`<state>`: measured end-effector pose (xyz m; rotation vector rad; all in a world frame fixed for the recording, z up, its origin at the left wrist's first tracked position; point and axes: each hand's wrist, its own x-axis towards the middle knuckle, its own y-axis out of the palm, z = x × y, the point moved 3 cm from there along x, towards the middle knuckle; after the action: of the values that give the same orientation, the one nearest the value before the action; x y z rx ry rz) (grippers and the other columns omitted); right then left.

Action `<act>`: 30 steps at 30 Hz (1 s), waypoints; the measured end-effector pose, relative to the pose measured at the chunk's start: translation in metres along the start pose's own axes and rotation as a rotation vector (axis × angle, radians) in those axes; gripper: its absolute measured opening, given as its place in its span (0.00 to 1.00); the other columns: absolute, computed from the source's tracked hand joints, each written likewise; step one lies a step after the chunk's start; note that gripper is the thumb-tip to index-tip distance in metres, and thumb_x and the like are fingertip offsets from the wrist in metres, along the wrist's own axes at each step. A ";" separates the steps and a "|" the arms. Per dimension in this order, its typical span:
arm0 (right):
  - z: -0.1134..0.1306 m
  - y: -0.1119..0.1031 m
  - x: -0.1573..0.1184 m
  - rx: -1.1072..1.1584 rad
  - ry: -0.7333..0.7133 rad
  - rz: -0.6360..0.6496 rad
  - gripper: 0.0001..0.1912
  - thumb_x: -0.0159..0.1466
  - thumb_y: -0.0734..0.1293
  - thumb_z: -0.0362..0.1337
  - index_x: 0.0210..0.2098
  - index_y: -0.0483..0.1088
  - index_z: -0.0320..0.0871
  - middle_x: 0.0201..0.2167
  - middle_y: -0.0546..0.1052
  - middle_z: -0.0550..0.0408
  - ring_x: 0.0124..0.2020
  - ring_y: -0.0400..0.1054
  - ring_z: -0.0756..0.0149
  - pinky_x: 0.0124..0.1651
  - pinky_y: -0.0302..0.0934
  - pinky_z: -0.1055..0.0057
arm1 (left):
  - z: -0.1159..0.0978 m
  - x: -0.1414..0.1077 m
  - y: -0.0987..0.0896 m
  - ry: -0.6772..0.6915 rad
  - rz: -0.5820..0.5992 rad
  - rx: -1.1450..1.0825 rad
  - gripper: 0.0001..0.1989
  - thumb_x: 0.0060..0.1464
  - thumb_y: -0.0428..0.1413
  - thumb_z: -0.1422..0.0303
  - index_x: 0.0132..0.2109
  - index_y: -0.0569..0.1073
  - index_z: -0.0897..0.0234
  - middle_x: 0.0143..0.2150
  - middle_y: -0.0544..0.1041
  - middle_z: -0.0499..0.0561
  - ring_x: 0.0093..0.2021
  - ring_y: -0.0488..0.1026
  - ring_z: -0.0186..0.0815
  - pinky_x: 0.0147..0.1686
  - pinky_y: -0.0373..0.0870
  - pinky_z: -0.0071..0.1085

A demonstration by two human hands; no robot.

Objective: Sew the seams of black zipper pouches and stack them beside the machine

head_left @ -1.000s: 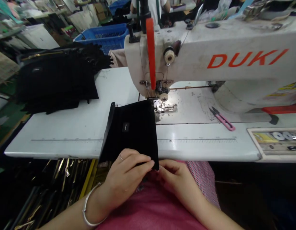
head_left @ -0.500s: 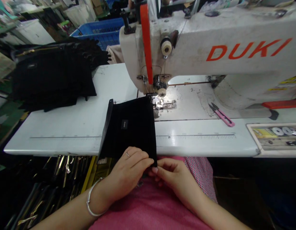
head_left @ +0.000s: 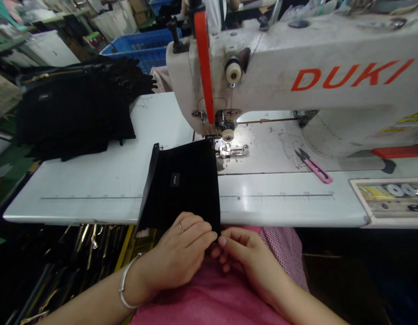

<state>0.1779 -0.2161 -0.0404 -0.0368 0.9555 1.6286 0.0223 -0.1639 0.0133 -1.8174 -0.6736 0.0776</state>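
A black fabric piece [head_left: 192, 189] with a small label lies on the white sewing table [head_left: 76, 180], its far right corner at the presser foot [head_left: 225, 150] of the sewing machine [head_left: 280, 67]. Its near end hangs over the table's front edge. My left hand [head_left: 185, 248], with a ring and a bracelet, grips the near right part of the fabric. Close beside it, my right hand [head_left: 243, 250] pinches the near right corner between thumb and fingers. The fingertips of both hands almost meet there.
Stacked black pieces [head_left: 73, 108] lie on the table at the left. Pink thread snips [head_left: 313, 166] rest right of the presser foot. A blue basket [head_left: 137, 47] stands behind the table. Below the front left edge are black pieces with zippers [head_left: 94, 239].
Both hands keep hold of the fabric in nearly the same place. The whole view has shifted slightly, with the table and machine a little lower in the picture.
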 end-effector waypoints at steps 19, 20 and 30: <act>0.063 0.007 -0.006 -1.580 -1.480 -0.015 0.12 0.72 0.61 0.29 0.41 0.77 0.38 0.40 0.81 0.52 0.47 0.74 0.64 0.51 0.71 0.68 | 0.006 0.010 -0.008 0.103 -0.067 0.035 0.11 0.67 0.46 0.77 0.44 0.73 0.71 0.39 0.75 0.53 0.41 0.66 0.37 0.46 0.67 0.36; 0.065 0.007 -0.004 -1.595 -1.475 -0.017 0.13 0.72 0.60 0.29 0.41 0.77 0.38 0.40 0.81 0.52 0.47 0.74 0.64 0.52 0.70 0.68 | 0.007 0.011 -0.009 0.088 -0.061 0.035 0.12 0.68 0.45 0.77 0.44 0.73 0.71 0.39 0.75 0.53 0.41 0.66 0.37 0.47 0.67 0.36; 0.073 0.002 0.018 -1.570 -1.387 -0.102 0.14 0.73 0.58 0.29 0.44 0.76 0.42 0.43 0.81 0.53 0.46 0.74 0.62 0.48 0.71 0.65 | 0.036 0.026 -0.014 -0.018 0.042 -0.079 0.08 0.65 0.49 0.77 0.46 0.72 0.68 0.46 0.74 0.53 0.44 0.68 0.38 0.49 0.69 0.36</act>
<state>0.2043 -0.1587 0.0001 -0.0123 -1.3881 1.4194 0.0248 -0.1176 0.0194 -1.9094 -0.6594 0.0969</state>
